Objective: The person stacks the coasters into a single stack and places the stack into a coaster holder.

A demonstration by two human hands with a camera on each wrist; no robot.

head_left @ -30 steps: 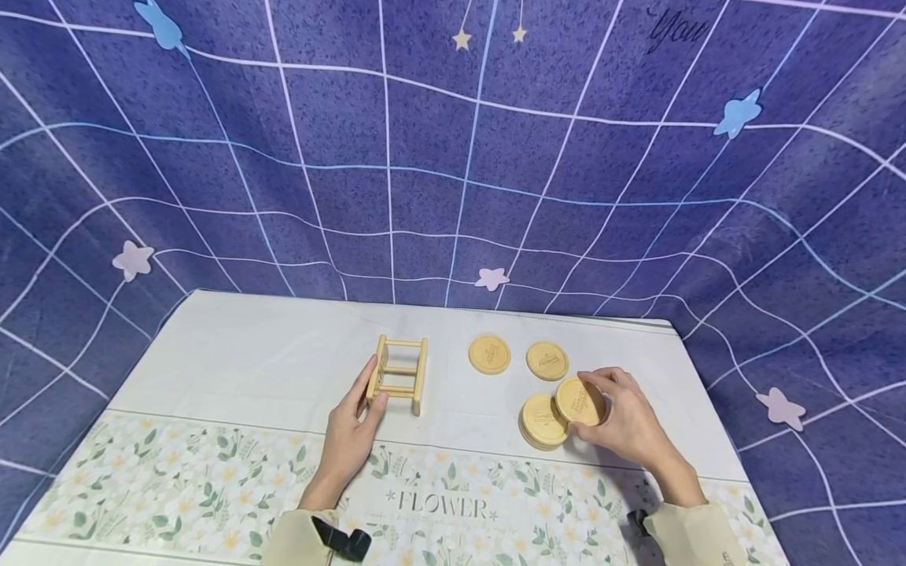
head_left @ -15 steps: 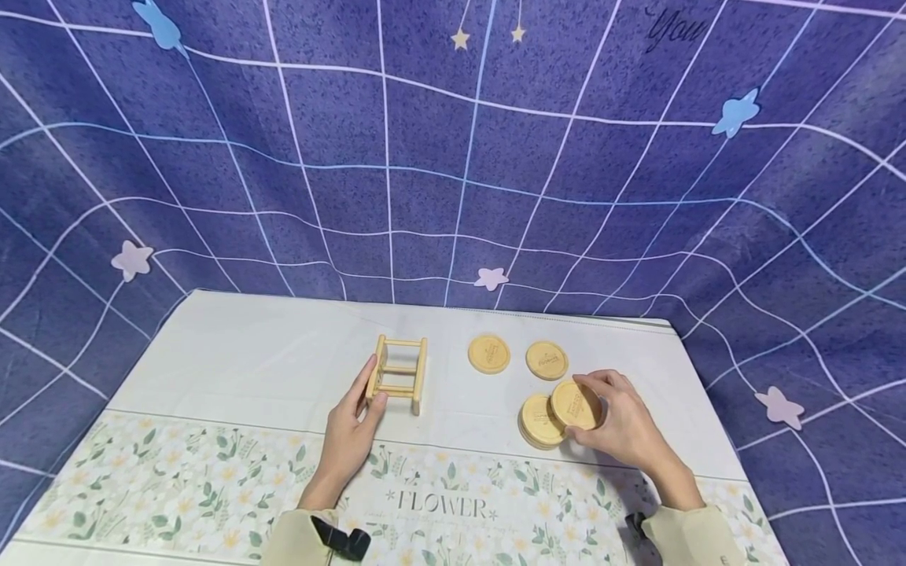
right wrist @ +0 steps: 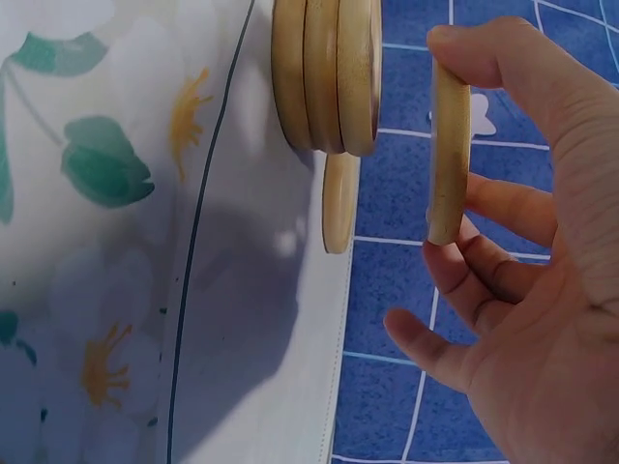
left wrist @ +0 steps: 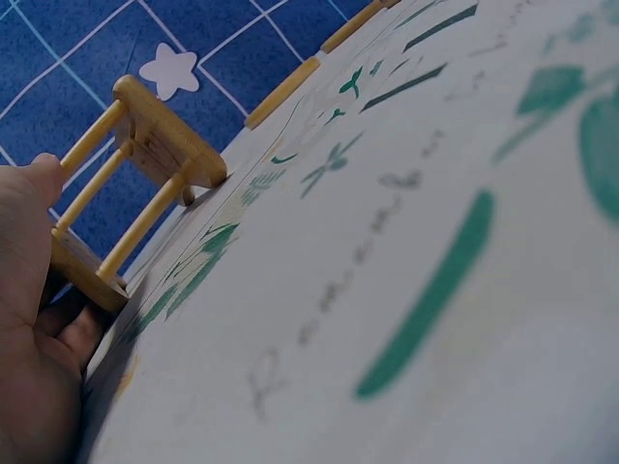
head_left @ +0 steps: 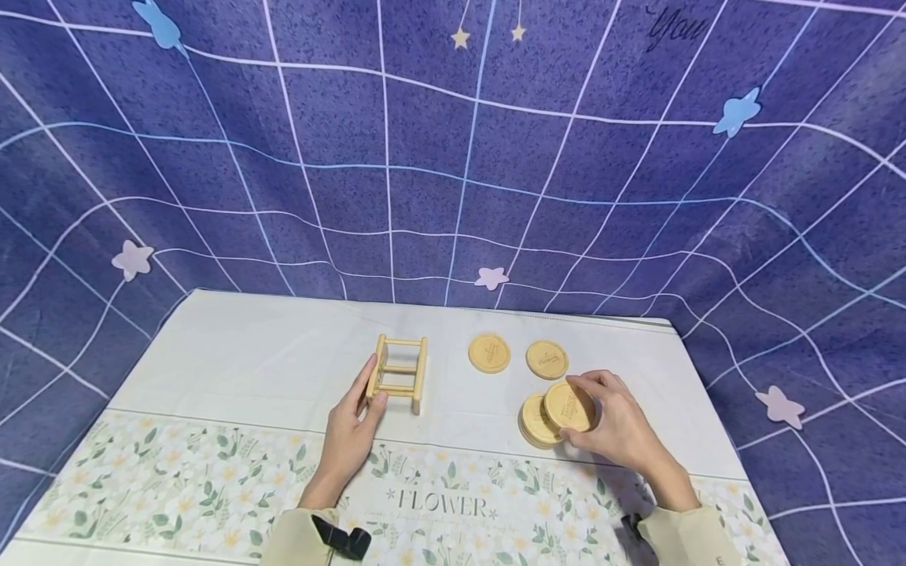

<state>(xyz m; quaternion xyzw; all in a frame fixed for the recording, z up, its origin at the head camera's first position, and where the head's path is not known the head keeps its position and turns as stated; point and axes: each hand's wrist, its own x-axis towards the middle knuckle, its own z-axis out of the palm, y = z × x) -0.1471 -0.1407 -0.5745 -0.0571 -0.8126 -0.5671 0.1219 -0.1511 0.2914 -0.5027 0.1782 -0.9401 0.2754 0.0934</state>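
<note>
In the head view my left hand (head_left: 350, 436) grips the left side of a small wooden coaster holder (head_left: 420, 377), thumb at its near end. The holder's rails and end panels (left wrist: 174, 140) also show in the left wrist view. My right hand (head_left: 623, 428) pinches a round wooden coaster (head_left: 569, 405) by its edge, thumb and fingers on opposite sides. Below and left of it lies a stack of coasters (head_left: 534, 424), partly covered by the held one. The right wrist view shows a gap between the held coaster (right wrist: 450, 155) and the stack (right wrist: 322, 82).
Two single coasters lie flat farther back, a left one (head_left: 489, 353) and a right one (head_left: 547, 359). A white cloth with a floral band (head_left: 177, 487) covers the table. Behind its far edge hangs a blue grid-patterned curtain (head_left: 425, 196).
My right hand has moved slightly left with its coaster, which now covers more of the stack. The left hand and the coaster holder have stayed in place.
</note>
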